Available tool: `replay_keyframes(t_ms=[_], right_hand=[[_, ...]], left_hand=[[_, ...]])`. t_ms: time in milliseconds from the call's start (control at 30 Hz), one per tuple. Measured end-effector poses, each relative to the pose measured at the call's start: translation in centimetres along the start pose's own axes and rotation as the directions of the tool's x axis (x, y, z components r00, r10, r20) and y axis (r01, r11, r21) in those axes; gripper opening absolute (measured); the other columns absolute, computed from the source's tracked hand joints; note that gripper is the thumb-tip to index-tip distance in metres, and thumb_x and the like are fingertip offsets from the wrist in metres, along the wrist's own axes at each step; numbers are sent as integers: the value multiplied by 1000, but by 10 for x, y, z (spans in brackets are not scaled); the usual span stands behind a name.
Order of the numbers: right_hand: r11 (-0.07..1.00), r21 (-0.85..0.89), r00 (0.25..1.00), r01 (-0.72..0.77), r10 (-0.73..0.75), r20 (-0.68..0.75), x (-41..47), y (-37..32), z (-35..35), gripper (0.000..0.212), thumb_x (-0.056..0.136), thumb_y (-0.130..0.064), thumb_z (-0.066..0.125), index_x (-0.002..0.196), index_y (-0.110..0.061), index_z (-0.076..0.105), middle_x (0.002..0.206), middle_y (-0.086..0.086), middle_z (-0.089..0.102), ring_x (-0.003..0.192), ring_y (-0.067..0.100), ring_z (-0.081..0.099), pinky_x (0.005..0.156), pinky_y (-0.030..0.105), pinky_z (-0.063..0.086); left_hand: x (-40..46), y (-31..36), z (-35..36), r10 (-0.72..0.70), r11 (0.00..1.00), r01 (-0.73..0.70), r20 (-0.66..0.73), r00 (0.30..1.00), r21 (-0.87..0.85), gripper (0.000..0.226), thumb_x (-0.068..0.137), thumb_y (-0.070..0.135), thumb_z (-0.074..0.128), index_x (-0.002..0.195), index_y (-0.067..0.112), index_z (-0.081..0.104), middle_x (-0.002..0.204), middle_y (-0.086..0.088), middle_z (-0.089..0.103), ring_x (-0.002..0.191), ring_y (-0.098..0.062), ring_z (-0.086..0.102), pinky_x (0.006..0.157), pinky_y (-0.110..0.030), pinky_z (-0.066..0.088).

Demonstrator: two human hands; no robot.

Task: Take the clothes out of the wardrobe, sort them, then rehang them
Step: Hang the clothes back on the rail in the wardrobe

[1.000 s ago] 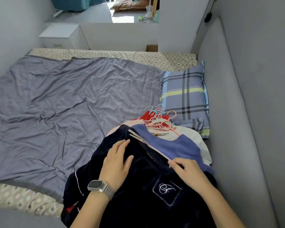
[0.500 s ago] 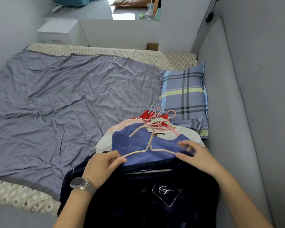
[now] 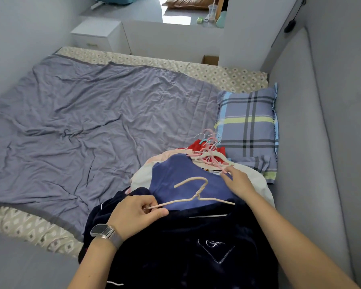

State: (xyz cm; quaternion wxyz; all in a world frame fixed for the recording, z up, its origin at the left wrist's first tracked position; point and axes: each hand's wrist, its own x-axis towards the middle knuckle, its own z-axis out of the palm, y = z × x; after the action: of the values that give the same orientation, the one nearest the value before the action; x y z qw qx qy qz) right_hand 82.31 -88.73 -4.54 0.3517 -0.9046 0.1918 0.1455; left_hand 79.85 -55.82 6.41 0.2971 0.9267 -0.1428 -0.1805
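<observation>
Bedroom, viewed from above: a bed (image 3: 25, 222) with a diamond-patterned sheet filled the left and centre of the frame, overlaid by a creased grey-purple quilt (image 3: 88, 126). Plaid pillow (image 3: 247, 130), centre right, lay against a grey padded headboard (image 3: 304, 142). White nightstand (image 3: 99, 35), upper left. Pile of clothes (image 3: 196, 205), lower centre on the bed: a dark navy garment (image 3: 186, 251) with a white embroidered emblem lay nearest the camera; a blue top (image 3: 175, 178) beyond it; white, pale pink and red items beneath and behind. Cream hanger (image 3: 193, 193) rested across the blue top, one arm still inside the navy collar. Left hand (image 3: 133, 214), wearing a wristwatch (image 3: 103, 232), pinched the hanger's left arm between thumb and curled fingers. Right hand (image 3: 236, 180) reached to the cluster of pink and white hangers (image 3: 208, 151) at the pile's far end, fingertips touching a pink one; whether they gripped it could not be determined.
</observation>
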Motion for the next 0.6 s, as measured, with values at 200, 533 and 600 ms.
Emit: replay_keyframes(t_ms=[200,533,600], right_hand=[[919,347,964,187,-240,117,-72,-28,-30,28,92,-28,60,65,-19,62,64,-9,58,61,5,51,66,23,40],[910,401,858,106,-288,425,-139,-43,-60,24,76,-40,73,68,-18,72,56,-10,50,53,0,42,55,11,34],[922,362,855,135,-293,428,-147,-45,-57,25,72,-42,75,65,-19,70,59,-1,47,55,6,41,57,16,31]], left_hand=[[1,-9,-4,38,999,-37,-183,982,6,46,62,70,53,62,24,53,80,17,54,67,-4,54,62,-28,43],[16,13,-20,101,995,-100,40,994,-29,43,58,71,50,59,29,58,114,39,52,107,12,53,90,-22,41],[12,9,-18,80,997,-80,107,991,-5,44,58,73,47,64,30,57,100,32,62,97,8,57,87,-26,45]])
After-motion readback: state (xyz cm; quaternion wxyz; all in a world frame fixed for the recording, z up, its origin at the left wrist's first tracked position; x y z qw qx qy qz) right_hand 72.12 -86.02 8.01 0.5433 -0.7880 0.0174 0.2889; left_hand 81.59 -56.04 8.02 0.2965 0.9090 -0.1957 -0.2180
